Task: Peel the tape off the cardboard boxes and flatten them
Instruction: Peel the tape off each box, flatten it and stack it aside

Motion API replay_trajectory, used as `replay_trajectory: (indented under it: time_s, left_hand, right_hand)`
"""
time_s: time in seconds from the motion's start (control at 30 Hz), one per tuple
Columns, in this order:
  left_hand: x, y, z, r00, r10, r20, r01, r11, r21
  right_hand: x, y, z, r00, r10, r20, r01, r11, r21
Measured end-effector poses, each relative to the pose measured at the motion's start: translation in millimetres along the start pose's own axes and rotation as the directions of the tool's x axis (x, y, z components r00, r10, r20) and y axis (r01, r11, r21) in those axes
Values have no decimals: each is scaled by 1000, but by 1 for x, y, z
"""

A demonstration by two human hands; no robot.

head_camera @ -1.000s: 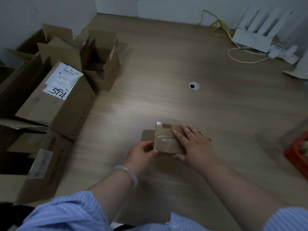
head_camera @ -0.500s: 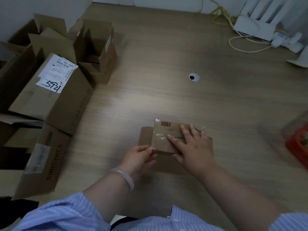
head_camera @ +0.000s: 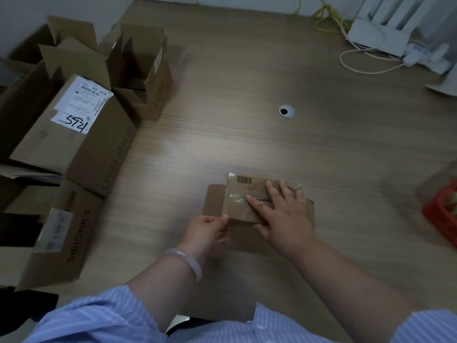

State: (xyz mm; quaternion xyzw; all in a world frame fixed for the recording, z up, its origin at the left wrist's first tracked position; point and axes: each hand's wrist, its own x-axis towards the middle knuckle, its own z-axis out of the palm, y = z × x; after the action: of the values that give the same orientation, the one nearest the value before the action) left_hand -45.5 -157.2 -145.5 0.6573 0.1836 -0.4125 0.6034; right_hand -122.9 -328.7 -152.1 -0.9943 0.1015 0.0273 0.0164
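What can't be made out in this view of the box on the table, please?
Head view only:
The box: right part hidden under the right hand.
The left hand: pinches the box's left edge; whether tape or cardboard is too small to tell.
The red basket: blurred and cut off by the right edge.
The label: fine print too small to read.
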Motion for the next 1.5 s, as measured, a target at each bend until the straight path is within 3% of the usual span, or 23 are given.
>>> replay_trajectory:
  time_s: [0.1, 0.3, 0.5, 0.6, 0.7, 0.77, 0.8, 0.87, 0.97, 1.03, 1.07, 1.13, 1.27, 1.37, 1.5]
  left_hand:
    - [-3, 0, 5, 1000, 10, -6, -10, 999, 41]
    - [-1, 7, 0, 990, 138, 7, -132, 931, 342]
    - [3, 21, -17, 967, 192, 169, -256, 720, 645]
    - [5, 26, -25, 969, 118, 216, -226, 777, 588]
    - [2, 21, -25, 986, 80, 148, -124, 939, 319]
    - [-1, 14, -24, 986, 133, 100, -150, 971, 184]
    - [-1, 10, -24, 975, 203, 89, -217, 954, 204]
    - [-1, 5, -25, 927, 363, 98, -372, 847, 379]
    - [7, 7, -27, 817, 565, 116, -489, 572, 658]
    - [11, 10, -29, 761, 625, 173, -531, 446, 721]
    - [12, 11, -30, 759, 621, 195, -542, 437, 718]
    - [14, 12, -33, 778, 593, 206, -548, 481, 684]
    - [12, 26, -37, 850, 525, 41, -458, 700, 548]
    - [16, 38, -34, 841, 540, 40, -482, 712, 510]
    - [19, 41, -17, 883, 463, -76, -443, 877, 187]
  right_hand:
    - [0, 0, 1, 1000, 3, -2, -3, 1000, 3]
    - [-1, -1, 1, 1000, -3, -7, 3, 1000, -16]
    - [-3, 0, 1, 999, -40, -19, 39, 999, -33]
    - [-5, 1, 1, 999, -45, -17, 45, 998, -34]
    - [-3, -1, 0, 999, -35, -17, 35, 999, -24]
    - [-3, -2, 0, 999, -33, -19, 33, 999, -25]
    - [-3, -3, 1, 999, -34, -18, 34, 999, -26]
    - [-3, -2, 1, 999, -34, -11, 34, 999, -27]
    - [-2, -2, 1, 999, -31, 10, 31, 999, -34]
    - [-2, -2, 1, 999, -28, 24, 29, 999, -32]
    - [-2, -2, 1, 999, -28, 27, 28, 999, -29]
    - [-3, -2, 0, 999, -33, 29, 34, 999, -23]
    - [-8, 0, -1, 997, -78, 13, 78, 997, -22]
    - [-10, -1, -1, 995, -93, 22, 93, 995, -17]
    - [-9, -2, -3, 996, -87, 32, 87, 996, -1]
